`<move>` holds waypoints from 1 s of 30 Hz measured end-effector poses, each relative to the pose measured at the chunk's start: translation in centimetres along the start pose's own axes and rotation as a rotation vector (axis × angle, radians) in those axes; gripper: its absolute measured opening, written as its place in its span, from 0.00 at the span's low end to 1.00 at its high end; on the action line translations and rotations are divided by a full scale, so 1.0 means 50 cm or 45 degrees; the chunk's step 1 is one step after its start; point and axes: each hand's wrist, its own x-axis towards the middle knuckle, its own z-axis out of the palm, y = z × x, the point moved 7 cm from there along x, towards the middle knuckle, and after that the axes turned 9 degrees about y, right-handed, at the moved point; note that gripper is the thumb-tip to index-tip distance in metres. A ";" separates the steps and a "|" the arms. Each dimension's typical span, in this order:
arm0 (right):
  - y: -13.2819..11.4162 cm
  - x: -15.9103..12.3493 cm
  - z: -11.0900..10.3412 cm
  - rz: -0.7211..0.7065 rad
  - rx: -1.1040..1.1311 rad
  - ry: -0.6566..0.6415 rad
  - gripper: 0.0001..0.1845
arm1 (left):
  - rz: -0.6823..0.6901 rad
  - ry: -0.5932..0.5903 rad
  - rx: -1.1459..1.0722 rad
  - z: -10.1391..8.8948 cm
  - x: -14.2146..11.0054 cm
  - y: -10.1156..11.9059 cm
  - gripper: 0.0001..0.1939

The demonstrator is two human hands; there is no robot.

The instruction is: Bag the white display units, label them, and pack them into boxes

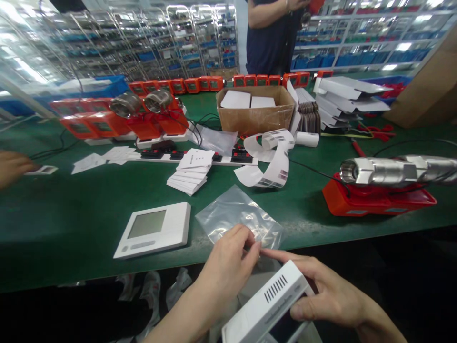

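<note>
One white panel [153, 228] lies flat, screen upward, probably to protect it. My left hand [228, 262] curls its fingers together at the clear bag [232, 209]; whether they grip, I cannot tell. My right hand [332, 290] clamps the slotted device [253, 309], thumb on its face, for steadiness I think. Behind, cards [189, 176] and curled labels [280, 171] limit space; rightward sits the red unit [337, 200].
</note>
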 end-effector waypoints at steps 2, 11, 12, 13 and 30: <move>0.001 0.003 0.008 -0.016 0.008 -0.027 0.39 | 0.001 -0.026 -0.019 0.000 -0.003 -0.002 0.03; 0.008 -0.005 0.012 0.045 0.097 0.021 0.40 | 0.190 0.008 0.261 -0.001 -0.018 0.009 0.05; 0.009 -0.008 0.013 0.061 0.121 0.043 0.39 | 0.179 0.051 0.247 -0.004 -0.019 0.007 0.05; 0.011 -0.013 0.014 0.080 0.146 0.068 0.39 | 0.169 0.103 0.228 -0.009 -0.021 0.006 0.05; 0.042 -0.011 0.050 0.109 0.717 0.040 0.40 | 0.440 0.456 -0.067 -0.023 -0.053 0.028 0.06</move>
